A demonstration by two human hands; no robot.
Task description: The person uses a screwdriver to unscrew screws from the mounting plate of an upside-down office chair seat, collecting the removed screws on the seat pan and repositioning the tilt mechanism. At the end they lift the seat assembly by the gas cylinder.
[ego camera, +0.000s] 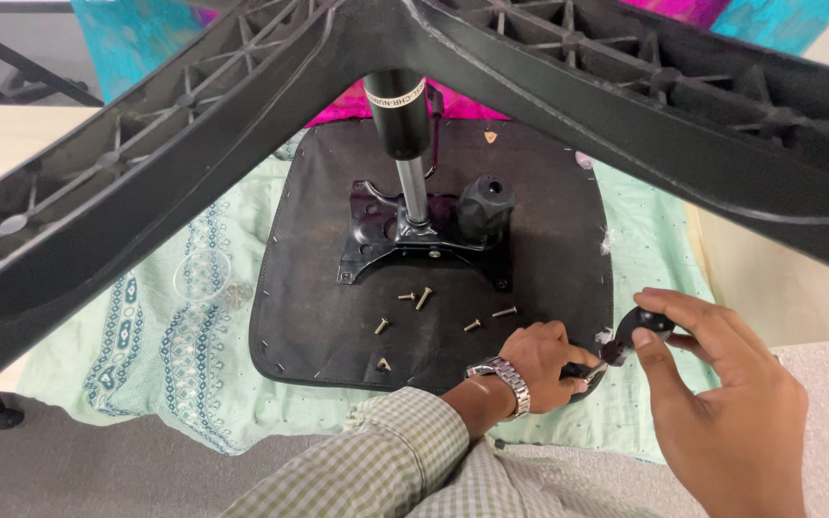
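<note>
Two hands work at the near right corner of an upturned black chair seat (pixel 338 317): the left hand (pixel 539 364) curls around a small tool (pixel 589 372), the right hand (pixel 722 403) pinches its black knob (pixel 643 324). Loose screws (pixel 422 299) dot the seat.

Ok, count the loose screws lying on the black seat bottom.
6 screws: two together, one left, one middle, one right, one near the front edge. The hands may hide more.
</note>
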